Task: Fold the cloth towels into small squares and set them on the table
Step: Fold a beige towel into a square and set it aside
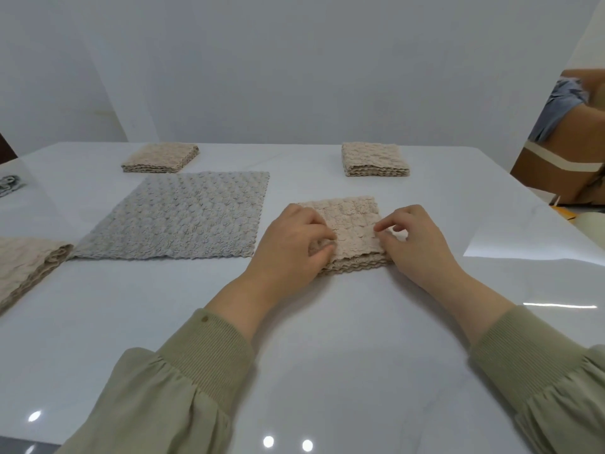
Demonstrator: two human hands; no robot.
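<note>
Squaring up the beige folded towel, just right of table centre. Left hand curls its fingers over the left edge; right hand pinches the right edge.

Risk: uneven release may let the layers spring open or skew.

Grey towel lies flat close left. Bare table nearer the body.

White table carries folded beige towels (one grey towel flat).
</note>
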